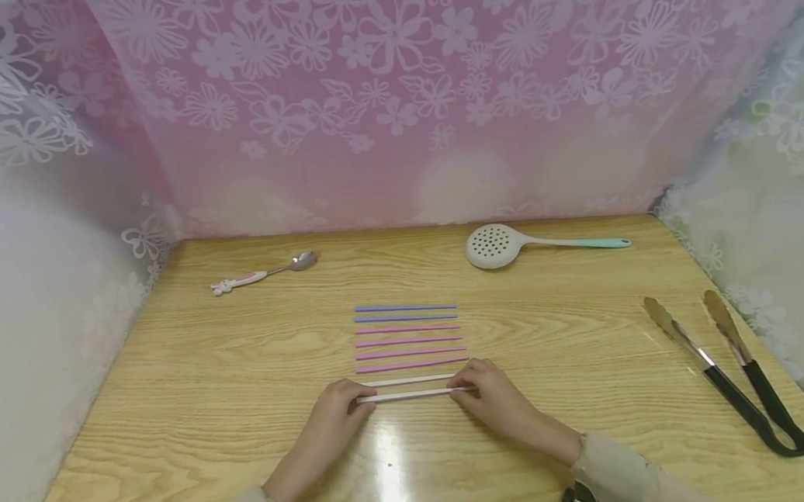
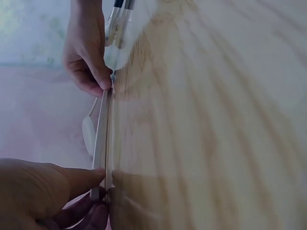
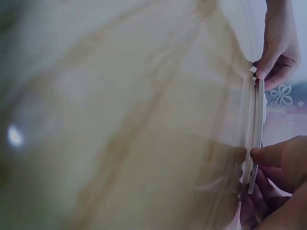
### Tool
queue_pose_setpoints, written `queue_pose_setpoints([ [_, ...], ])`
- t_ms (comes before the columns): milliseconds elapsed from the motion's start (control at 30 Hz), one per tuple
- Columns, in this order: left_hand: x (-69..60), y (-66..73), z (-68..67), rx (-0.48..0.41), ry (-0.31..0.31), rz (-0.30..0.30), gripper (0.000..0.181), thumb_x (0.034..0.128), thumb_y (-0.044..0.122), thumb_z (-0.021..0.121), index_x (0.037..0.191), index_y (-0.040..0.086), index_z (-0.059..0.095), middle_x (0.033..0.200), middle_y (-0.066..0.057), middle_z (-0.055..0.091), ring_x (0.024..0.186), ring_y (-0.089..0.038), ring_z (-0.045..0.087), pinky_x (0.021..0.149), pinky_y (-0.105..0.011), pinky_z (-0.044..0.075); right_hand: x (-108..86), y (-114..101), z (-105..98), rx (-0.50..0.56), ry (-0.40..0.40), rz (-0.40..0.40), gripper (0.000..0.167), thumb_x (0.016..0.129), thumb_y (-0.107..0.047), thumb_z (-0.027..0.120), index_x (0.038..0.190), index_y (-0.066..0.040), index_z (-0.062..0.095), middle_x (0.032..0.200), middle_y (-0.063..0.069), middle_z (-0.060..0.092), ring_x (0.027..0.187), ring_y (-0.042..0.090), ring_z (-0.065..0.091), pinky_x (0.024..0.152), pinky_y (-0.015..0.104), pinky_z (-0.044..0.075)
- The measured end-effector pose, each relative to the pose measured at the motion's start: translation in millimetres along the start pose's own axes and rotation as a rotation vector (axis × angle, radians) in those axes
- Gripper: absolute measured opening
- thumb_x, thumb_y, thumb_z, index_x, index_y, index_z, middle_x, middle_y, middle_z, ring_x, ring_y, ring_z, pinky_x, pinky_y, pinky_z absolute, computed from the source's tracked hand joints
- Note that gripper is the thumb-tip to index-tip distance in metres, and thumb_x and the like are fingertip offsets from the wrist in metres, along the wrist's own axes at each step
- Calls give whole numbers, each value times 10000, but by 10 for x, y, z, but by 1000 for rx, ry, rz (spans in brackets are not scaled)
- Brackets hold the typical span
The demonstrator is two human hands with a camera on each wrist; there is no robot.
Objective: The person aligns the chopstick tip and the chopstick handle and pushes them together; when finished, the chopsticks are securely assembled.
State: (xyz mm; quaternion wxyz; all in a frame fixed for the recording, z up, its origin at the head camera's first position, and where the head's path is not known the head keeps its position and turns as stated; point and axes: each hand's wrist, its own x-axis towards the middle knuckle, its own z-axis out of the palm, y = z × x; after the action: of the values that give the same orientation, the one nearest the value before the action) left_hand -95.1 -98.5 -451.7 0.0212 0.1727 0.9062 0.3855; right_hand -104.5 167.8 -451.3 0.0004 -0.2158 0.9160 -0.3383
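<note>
A white chopstick (image 1: 412,395) lies crosswise nearest the person, with a hand at each end. My left hand (image 1: 336,415) pinches its left end between thumb and fingers; in the left wrist view that pinch by the left hand (image 2: 57,191) shows up close. At the other end, my right hand (image 1: 492,400) pinches it likewise, and the right wrist view shows the right hand (image 3: 278,177) near the tip. Just beyond lies a second white chopstick (image 1: 411,380), parallel to the first. Farther back come several pink chopsticks (image 1: 411,352) and two blue-violet chopsticks (image 1: 406,307), all in one row.
A spoon (image 1: 263,274) with a rabbit-shaped handle end lies at the back left. Back right is a skimmer (image 1: 493,246) with a mint handle. Black-handled tongs (image 1: 747,382) lie spread at the right edge. Flowered cloth (image 1: 400,127) hangs behind the wooden table (image 1: 211,420).
</note>
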Motion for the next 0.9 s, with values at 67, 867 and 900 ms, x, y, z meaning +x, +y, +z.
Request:
queue_pose_setpoints([
  [67, -3, 5, 2, 10, 8, -9, 125, 849, 35, 677, 968, 6, 700, 903, -49, 655, 760, -104, 509, 641, -198, 475, 2, -4, 8, -5, 0, 9, 76, 828, -26, 704, 901, -39, 716, 860, -9, 625, 847, 163, 555, 741, 239, 523],
  [867, -17, 18, 18, 16, 16, -12, 110, 842, -11, 665, 949, -28, 683, 849, -45, 619, 731, -98, 510, 625, -173, 475, -23, -47, 13, -34, 26, 54, 81, 815, -14, 712, 893, -34, 719, 856, -2, 627, 842, 146, 537, 731, 249, 505],
  [900, -17, 17, 18, 15, 17, -12, 110, 842, -12, 664, 949, -27, 684, 854, -47, 620, 734, -100, 513, 629, -174, 477, -23, -42, 13, -35, 25, 53, 80, 817, -14, 710, 893, -37, 719, 856, -4, 627, 841, 144, 537, 730, 247, 505],
])
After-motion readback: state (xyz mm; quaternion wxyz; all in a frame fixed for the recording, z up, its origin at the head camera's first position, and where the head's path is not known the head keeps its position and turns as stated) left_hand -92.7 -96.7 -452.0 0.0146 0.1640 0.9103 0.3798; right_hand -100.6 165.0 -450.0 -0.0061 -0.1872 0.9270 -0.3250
